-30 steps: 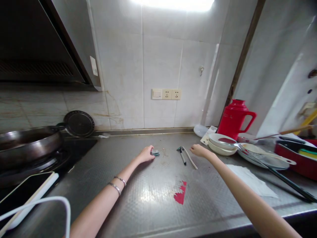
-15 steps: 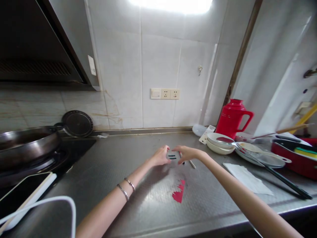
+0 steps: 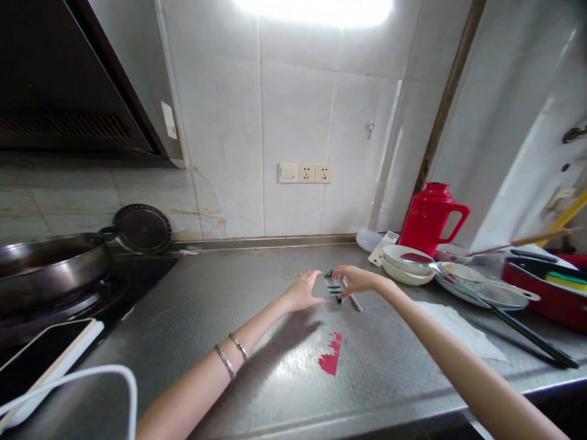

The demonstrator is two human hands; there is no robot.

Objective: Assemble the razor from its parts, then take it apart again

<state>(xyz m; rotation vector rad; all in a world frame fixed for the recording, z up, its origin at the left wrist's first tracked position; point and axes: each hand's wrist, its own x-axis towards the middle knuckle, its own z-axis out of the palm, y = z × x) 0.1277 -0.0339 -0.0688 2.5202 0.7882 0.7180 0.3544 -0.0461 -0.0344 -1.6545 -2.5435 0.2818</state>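
My left hand (image 3: 303,292) is above the counter with thumb and fingers spread, holding nothing. To its right, my right hand (image 3: 355,280) has its fingers curved round the edge of a small, see-through piece with dark green stripes (image 3: 334,289). What this piece is, I cannot make out. A small dark green thing (image 3: 329,274) shows just behind it. Beneath the right hand, a thin silver stick (image 3: 356,302) lies on the counter beside a small black bit (image 3: 339,300). Nearer to me is a torn red scrap (image 3: 331,355), flat on the metal.
On the metal counter (image 3: 257,391), a red thermos (image 3: 428,220), stacked bowls (image 3: 408,275) and a white napkin (image 3: 461,330) are at right. A steel pan (image 3: 50,263) sits on the stove at left. A phone-like device (image 3: 46,366) with a white cable (image 3: 105,368) is at front left.
The striped see-through piece has moved right along with my right hand. My left hand has come away from it and opened wider. The gap between my hands has grown.
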